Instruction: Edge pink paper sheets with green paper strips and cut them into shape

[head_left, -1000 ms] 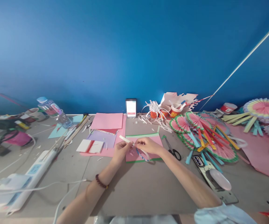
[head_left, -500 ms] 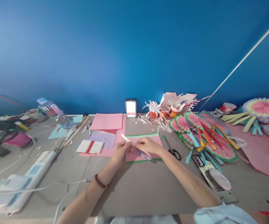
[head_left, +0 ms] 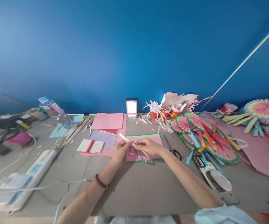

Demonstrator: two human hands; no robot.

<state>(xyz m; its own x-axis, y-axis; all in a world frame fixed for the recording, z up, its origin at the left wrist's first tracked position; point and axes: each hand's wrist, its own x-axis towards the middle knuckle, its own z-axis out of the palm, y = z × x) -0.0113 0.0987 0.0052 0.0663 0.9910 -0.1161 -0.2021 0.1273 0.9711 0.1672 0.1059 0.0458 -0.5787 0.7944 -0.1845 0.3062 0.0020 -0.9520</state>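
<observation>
Over the pink paper with green edges (head_left: 156,151), both hands meet at a narrow white strip (head_left: 124,137). My left hand (head_left: 121,150) pinches it between thumb and fingers, and one end sticks out up and to the left. My right hand (head_left: 149,145) is closed at the fingertips on the strip just to the right. Below the fingers the strip curls into a loop with blue marks along part of it. Black-handled scissors (head_left: 176,154) lie to the right of my right hand, partly behind the forearm.
Pink-and-green paper fans (head_left: 196,130) spread at right, near a phone (head_left: 218,183) with a white mouse (head_left: 221,179) on it. A power strip (head_left: 35,172), thin sticks (head_left: 76,132) and a water bottle (head_left: 55,110) are at left. Paper cups (head_left: 175,111) stand behind.
The looped tail under my fingers has opened wider and hangs slightly lower. The strip's upper end has shifted a little left. Both hands keep nearly the same place.
</observation>
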